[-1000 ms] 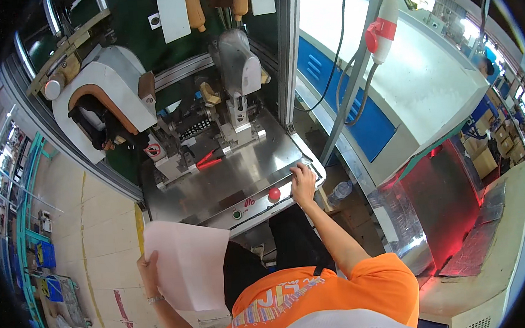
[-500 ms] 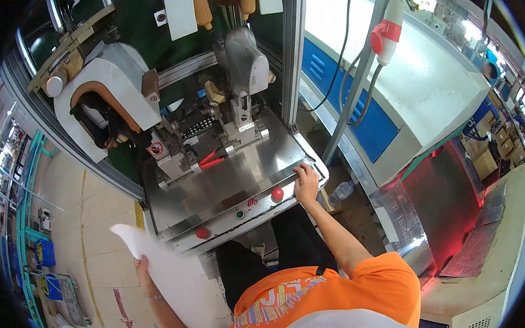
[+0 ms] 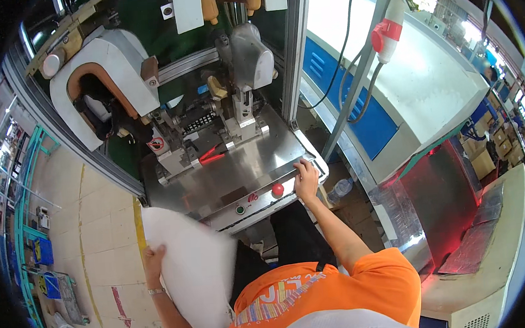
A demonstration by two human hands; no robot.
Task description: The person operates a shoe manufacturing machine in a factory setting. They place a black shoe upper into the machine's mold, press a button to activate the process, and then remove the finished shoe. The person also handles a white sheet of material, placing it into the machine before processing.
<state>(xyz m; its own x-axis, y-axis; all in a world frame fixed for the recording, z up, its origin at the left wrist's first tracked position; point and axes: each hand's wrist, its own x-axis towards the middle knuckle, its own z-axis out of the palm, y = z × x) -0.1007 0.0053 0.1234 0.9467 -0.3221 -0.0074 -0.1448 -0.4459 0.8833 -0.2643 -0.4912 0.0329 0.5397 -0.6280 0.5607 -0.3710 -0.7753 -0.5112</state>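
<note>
Here, in the head view, we see the left hand (image 3: 154, 259) gripping a white sheet (image 3: 190, 258) by its left edge, thumb and fingers pinched on it. The sheet hangs in front of the machine's steel table (image 3: 251, 171), hiding its left front corner, and its right edge is blurred.

The right hand (image 3: 306, 179) rests at the table's right front corner, its fingers loosely bent and parted over the rim; we cannot tell what lies under the palm. Just to its left, on the front panel, we find a red push button (image 3: 277, 190), red markings (image 3: 252, 197) and a green-ringed button (image 3: 240, 210).

Further back, red-handled pliers (image 3: 212, 156) lie on the steel beside the left clamp block (image 3: 175, 160). A round warning label (image 3: 156, 143), white with a red ring, sits above that block. We also notice pale lettering over a multicoloured striped print on the orange shirt (image 3: 366, 284). Beyond the table's right edge, a red and white plug connector (image 3: 387, 33) hangs by a grey post (image 3: 353, 74).
</note>
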